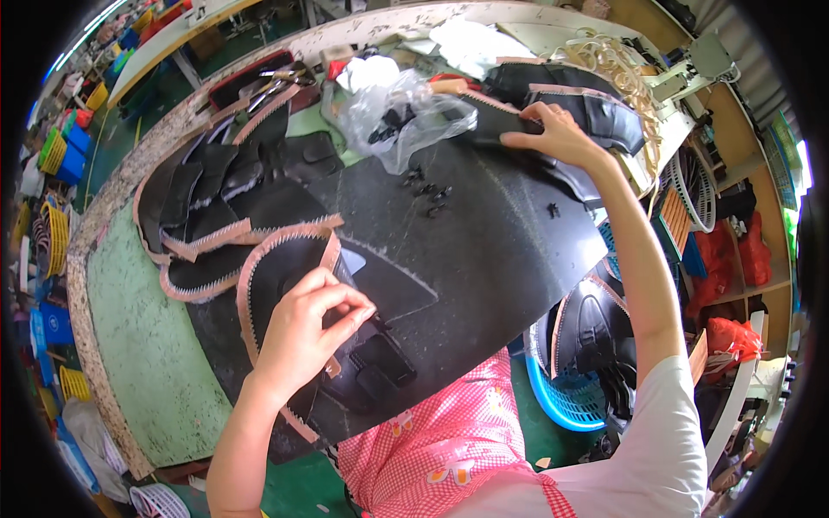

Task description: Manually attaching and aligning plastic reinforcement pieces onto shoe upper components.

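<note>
My left hand (313, 326) is closed in a pinch over a black shoe upper (285, 259) with a tan zigzag-cut edge. A small dark bit shows at its fingertips, too small to name. Under and beside that hand lies a black strap piece (384, 363). Further off at the right, my right hand (557, 134) rests on black uppers (596, 116), thumb spread away from the fingers; the outer fingertips are partly hidden. Several small black pieces (429, 194) lie loose on the dark work board (484, 250), near a clear plastic bag (401, 116) holding more dark bits.
Stacked black uppers (207, 186) cover the board's left side. A green worktop (129, 337) extends left. Behind the bag lie scissors (276, 82) and white cloth (471, 43). Tan strip trimmings (604, 65) heap at the back right. A blue basket (566, 401) with uppers stands below right.
</note>
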Demonstrator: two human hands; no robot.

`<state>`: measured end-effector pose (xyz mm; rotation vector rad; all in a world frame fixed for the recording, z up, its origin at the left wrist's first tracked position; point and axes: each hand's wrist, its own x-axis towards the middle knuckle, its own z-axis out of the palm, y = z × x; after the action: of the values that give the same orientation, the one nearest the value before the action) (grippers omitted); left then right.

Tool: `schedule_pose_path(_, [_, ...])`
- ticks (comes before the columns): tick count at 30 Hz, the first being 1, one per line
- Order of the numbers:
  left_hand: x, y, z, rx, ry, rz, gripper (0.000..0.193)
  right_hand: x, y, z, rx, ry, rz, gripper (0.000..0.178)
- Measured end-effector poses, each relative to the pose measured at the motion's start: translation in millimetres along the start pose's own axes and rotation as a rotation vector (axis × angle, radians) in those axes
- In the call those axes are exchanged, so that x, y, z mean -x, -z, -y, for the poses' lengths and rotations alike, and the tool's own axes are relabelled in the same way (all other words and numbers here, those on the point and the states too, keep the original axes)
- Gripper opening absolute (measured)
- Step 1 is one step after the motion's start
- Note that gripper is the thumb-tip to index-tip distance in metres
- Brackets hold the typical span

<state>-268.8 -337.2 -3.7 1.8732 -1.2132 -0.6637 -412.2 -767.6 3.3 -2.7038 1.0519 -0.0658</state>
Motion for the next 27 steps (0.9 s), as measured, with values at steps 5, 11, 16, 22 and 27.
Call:
schedule_pose_path(5, [-4,9,2,0.036,-0.024,0.067,0.010,-2,-22,-14,-0.089,0.119,-0.217,0.082])
schedule_pose_path(11, [-3,5,15,0.139,-0.039,0.089,0.016,71,51,8,-0.418,0.128,-0.122,0.044])
schedule_pose_path(16, [-9,22,3,0.042,0.001,0.218,0.022,155,54,65,-0.314,0.471,0.106,0.033])
schedule_pose_path(22, [-8,13,6,0.080,0.010,0.143,0.024,164,29,93,-0.228,0.589,0.180,0.030])
schedule_pose_path(27, [-8,12,2,0.010,0.018,0.134,0.021,164,31,94,-0.196,0.548,0.193,0.030])
